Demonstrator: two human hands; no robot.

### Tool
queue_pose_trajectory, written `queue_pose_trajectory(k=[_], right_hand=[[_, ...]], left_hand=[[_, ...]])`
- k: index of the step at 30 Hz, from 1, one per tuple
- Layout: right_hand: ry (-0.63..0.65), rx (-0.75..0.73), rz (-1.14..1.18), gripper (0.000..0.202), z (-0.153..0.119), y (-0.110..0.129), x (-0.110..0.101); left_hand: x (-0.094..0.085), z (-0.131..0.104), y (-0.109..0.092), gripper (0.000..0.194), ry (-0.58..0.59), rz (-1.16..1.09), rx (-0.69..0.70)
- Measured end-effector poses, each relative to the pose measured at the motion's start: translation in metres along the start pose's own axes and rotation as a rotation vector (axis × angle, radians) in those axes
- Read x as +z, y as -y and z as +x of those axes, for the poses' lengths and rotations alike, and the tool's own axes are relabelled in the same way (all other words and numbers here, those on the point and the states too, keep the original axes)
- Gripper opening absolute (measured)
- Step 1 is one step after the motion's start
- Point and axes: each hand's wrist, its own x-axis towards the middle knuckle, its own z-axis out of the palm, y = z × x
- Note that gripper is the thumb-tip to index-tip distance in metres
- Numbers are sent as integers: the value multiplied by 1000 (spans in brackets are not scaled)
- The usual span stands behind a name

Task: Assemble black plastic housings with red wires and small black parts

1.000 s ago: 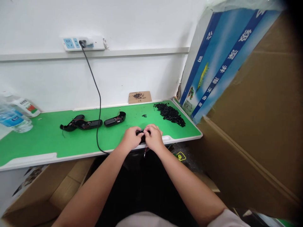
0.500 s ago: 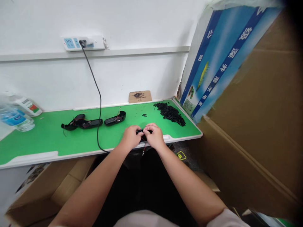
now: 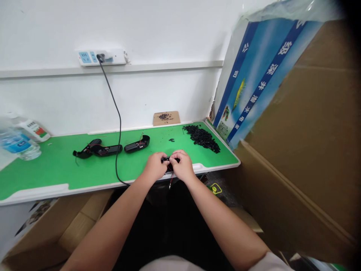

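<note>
Along the table's [image 3: 93, 169] front edge, nearer its right corner, your forearms [image 3: 220, 207] reach forward and converge, with your left hand [image 3: 155, 165] and right hand [image 3: 182, 165] curled close together, both grasping a small black part [image 3: 170, 166]; a thin red wire [image 3: 171, 176] dangles below it. Near the right edge lies a heap of black pieces [image 3: 203, 137]; further left rest black casings [image 3: 137, 145]. Behind the back edge, a power strip [image 3: 118, 56] sits on the white wall [image 3: 169, 34].

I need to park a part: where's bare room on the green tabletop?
Widest: the front-left green tabletop, between the water bottle and cable, before the black housings. Smaller: right of the right hand, before the black pile. Crowded: that pile, around the held part.
</note>
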Motion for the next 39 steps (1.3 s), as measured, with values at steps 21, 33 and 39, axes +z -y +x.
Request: queue_pose_trajectory(k=[21, 33, 39], right_hand=[[45, -190, -290, 13, -6, -3, -5], [269, -178, -460, 22, 10, 1, -12], [299, -170, -432, 30, 9, 2, -13]], left_hand=[[-4, -2, 3, 26, 1, 87, 17], [-7, 1, 3, 27, 30, 84, 4], [-9, 4, 5, 26, 59, 39, -41]])
